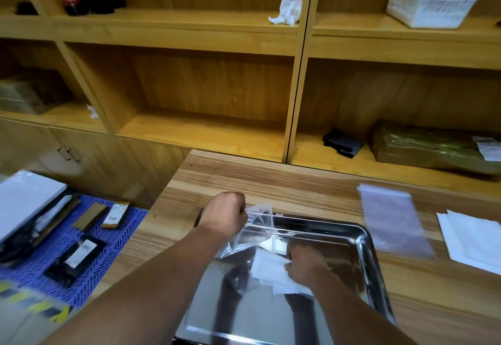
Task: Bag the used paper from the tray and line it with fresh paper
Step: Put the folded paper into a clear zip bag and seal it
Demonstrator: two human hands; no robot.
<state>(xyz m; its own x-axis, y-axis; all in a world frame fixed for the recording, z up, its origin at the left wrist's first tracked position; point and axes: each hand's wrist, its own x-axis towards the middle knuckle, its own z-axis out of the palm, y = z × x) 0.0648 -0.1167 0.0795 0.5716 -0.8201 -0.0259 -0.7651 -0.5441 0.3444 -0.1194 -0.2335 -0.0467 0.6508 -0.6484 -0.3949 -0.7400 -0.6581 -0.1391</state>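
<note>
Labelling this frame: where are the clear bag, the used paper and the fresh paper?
clear bag (254,232): head view, its middle panel.
used paper (268,268): head view, its centre.
fresh paper (477,239): head view, top sheet.

Your left hand (227,216) is closed on the mouth of a clear plastic bag (250,232), holding it over the far left corner of the steel tray (375,271) on the table (271,182). Your right hand (305,266) grips a crumpled white paper (268,268) inside the tray, just beside the bag's opening. To the right on the table lie a second clear bag (393,225) and, at the right edge, a stack of white sheets (474,239).
</note>
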